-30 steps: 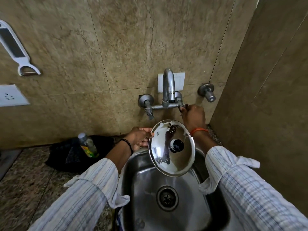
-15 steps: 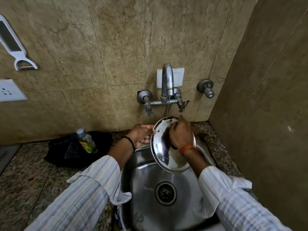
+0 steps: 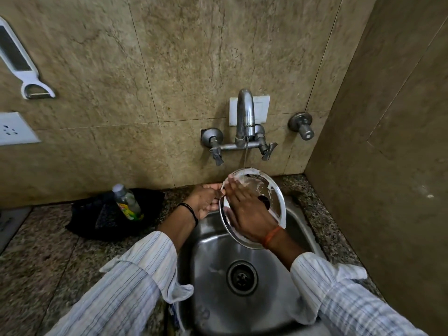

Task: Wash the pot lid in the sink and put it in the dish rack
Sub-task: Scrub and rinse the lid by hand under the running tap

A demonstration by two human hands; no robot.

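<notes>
A round steel pot lid (image 3: 268, 187) with a dark knob is held tilted over the steel sink (image 3: 215, 260), under a thin stream from the tap (image 3: 245, 117). White foam and water cover its upper face. My left hand (image 3: 206, 200) grips the lid's left rim. My right hand (image 3: 247, 209) lies flat on the lid's face with fingers spread, covering most of its left and lower part. No dish rack is in view.
A granite counter (image 3: 48, 258) surrounds the sink. A dark cloth (image 3: 97, 214) with a small bottle (image 3: 127, 202) on it lies to the left. The tiled wall carries a white peeler (image 3: 21, 66) and a socket (image 3: 14, 129). A side wall stands close on the right.
My right hand left the tap handle and came down onto the lid's face, sliding leftward. Water now runs onto the lid, which has foam on it. The left hand's grip is unchanged.
</notes>
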